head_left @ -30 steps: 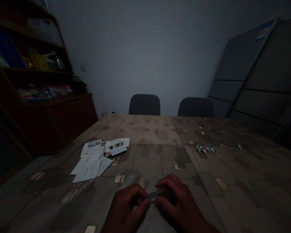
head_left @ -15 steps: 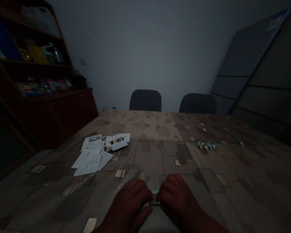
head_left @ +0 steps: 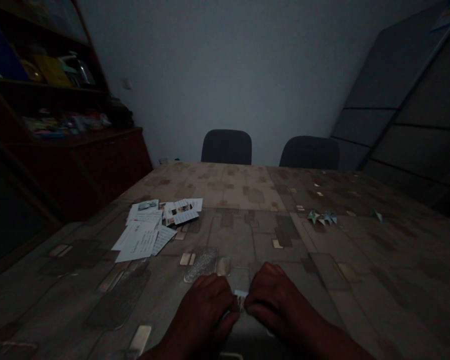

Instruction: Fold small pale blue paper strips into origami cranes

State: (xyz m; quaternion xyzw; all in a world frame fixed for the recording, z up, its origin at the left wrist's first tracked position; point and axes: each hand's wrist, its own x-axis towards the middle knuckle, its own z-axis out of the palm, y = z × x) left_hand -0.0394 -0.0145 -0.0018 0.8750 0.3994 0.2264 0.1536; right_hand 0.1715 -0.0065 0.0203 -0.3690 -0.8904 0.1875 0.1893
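Observation:
Close to the table's near edge, my left hand [head_left: 210, 307] and my right hand [head_left: 275, 300] face each other with fingers closed. Between them shows a small piece of printed paper [head_left: 240, 300], pale at the top with dark marks below. My left fingertips pinch its left side, my right fingertips its right side. Most of the paper is hidden by my fingers, so its full shape cannot be made out.
Loose printed sheets [head_left: 138, 240] lie in a pile on the patterned tablecloth [head_left: 225, 235] at the left. Small folded paper shapes [head_left: 322, 217] stand at the right, another folded piece [head_left: 377, 215] farther over. Two dark chairs [head_left: 227, 146] stand behind the table.
The view has tipped slightly downward. Both hands still grip the small paper; its visible part looks a little different between the fingers, with the dark lower edge no longer showing.

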